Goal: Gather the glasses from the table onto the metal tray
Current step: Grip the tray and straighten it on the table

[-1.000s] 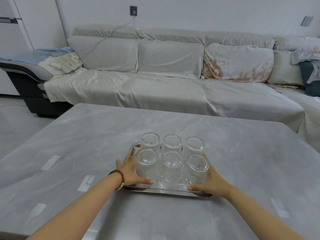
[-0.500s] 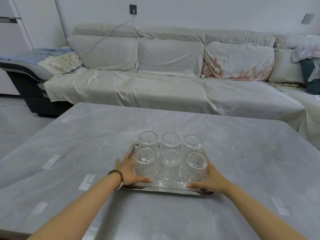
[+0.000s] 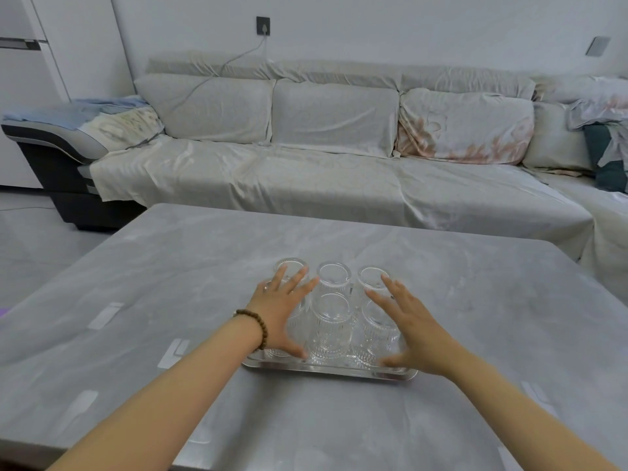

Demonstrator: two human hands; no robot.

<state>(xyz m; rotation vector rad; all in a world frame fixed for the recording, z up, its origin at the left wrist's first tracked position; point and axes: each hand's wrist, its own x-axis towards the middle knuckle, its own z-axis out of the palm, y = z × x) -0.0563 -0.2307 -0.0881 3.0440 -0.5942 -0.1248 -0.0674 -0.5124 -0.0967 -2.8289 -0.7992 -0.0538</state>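
Several clear ribbed glasses stand upright in two rows on the metal tray, which lies on the grey table. My left hand, with a bead bracelet at the wrist, hovers over the left pair of glasses with its fingers spread. My right hand hovers over the right pair, fingers also spread, thumb low near the tray's front right. Neither hand holds a glass. The left and right front glasses are partly hidden behind my hands.
The grey marbled table stretches around the tray on all sides. Behind its far edge runs a long covered sofa with cushions. Grey floor lies to the left.
Both hands have lifted off the tray's sides and now float above the outer glasses with spread fingers. The tray and glasses have stayed in place.
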